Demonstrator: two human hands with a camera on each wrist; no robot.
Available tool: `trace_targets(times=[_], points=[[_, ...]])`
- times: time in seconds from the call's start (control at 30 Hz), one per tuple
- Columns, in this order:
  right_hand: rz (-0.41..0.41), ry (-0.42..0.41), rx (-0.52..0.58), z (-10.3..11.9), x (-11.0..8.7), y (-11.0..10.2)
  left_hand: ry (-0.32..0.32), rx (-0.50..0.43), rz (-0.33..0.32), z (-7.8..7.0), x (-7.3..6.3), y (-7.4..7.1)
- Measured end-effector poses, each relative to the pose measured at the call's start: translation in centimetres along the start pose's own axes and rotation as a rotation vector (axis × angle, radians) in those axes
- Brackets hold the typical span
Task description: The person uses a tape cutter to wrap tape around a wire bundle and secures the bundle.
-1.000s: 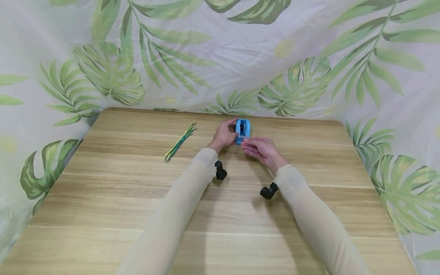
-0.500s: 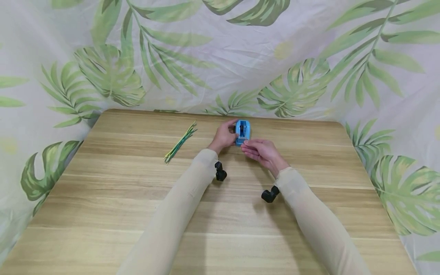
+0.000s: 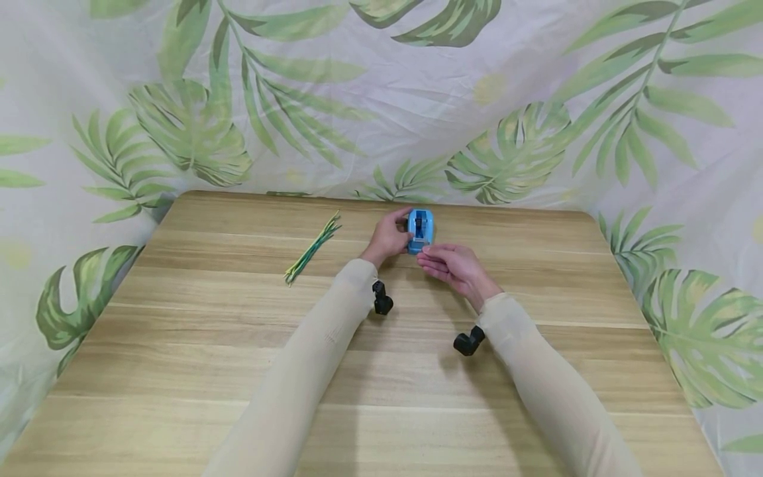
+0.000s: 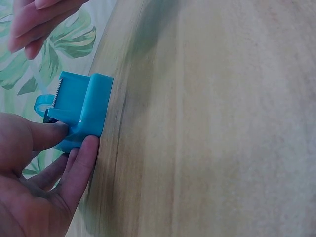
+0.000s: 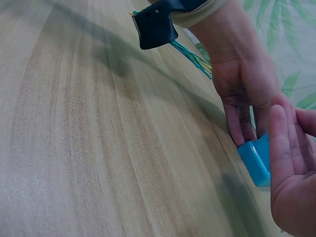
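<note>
A small blue tape dispenser stands near the table's far edge. My left hand grips its left side, thumb and fingers on the body, as the left wrist view also shows. A toothed cutting edge runs along its front. From the dispenser a faint clear strip of tape stretches up to my right hand, whose thumb and index finger pinch its end just off the near right corner. The other right fingers extend beneath, nearly straight. In the right wrist view, the right hand hides part of the dispenser.
A loose bundle of thin green and yellow strands lies to the left of the hands. The wooden table ends at a leaf-patterned cloth just behind the dispenser. A black wrist camera hangs under the right sleeve.
My right hand has drawn back very slightly towards me from the dispenser. The left hand keeps its grip, and the dispenser stays in nearly the same place.
</note>
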State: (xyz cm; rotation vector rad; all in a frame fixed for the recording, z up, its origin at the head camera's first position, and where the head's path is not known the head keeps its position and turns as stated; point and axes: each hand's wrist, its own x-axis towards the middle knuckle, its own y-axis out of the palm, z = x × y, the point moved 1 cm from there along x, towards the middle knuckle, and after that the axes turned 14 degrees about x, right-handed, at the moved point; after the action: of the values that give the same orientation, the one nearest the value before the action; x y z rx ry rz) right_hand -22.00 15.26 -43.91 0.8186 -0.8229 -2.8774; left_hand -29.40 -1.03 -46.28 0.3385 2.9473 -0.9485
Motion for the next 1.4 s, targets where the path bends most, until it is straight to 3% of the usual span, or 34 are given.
trace_targets(times=[1.4], points=[[0.017, -0.003, -0.018, -0.7, -1.2, -0.1, -0.025, 0.001, 0.014, 0.1, 0.2, 0.0]])
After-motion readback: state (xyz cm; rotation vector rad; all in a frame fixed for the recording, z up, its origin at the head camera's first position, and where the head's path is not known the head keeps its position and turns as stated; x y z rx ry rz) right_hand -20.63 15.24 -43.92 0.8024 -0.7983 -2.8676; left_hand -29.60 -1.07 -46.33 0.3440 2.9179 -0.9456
